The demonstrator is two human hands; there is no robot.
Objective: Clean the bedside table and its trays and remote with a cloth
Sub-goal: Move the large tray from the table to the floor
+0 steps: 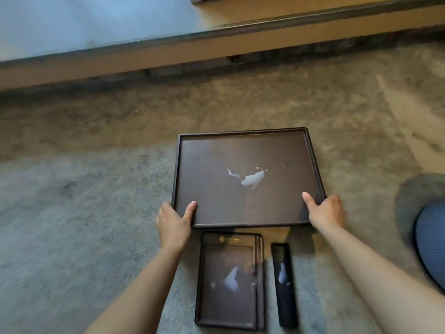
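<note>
Nearest me, small dark tray (230, 280) and slim black remote (285, 285) lie on carpet (84, 213). Both hands, left (174, 219) and right (325, 212), grip the large dark rectangular tray (240, 153); keep it level, so the spill (250, 178) stays put.

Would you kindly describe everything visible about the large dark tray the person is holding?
The large tray is dark brown, rectangular, with a low raised rim and a smooth, slightly glossy base. A whitish smear or spill sits near its middle. It lies flat on, or just above, the carpet. The left hand and right hand grip its near corners, thumbs resting inside the rim.
</note>
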